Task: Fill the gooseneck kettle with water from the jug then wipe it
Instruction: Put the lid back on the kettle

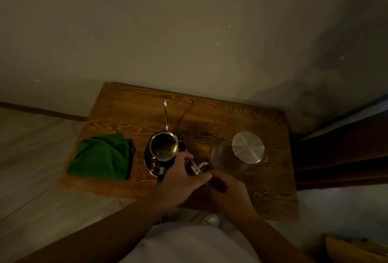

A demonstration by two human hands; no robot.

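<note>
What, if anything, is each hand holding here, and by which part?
The left hand grips the kettle by its handle. The right hand curls beside that handle; whether it holds anything cannot be told.

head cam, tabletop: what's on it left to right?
Green cloth → open gooseneck kettle, spout pointing away toward the wall → glass jug with a metal lid. All sit on the wooden table. The two hands meet in front, between kettle and jug, so I leave them out of the order.
</note>
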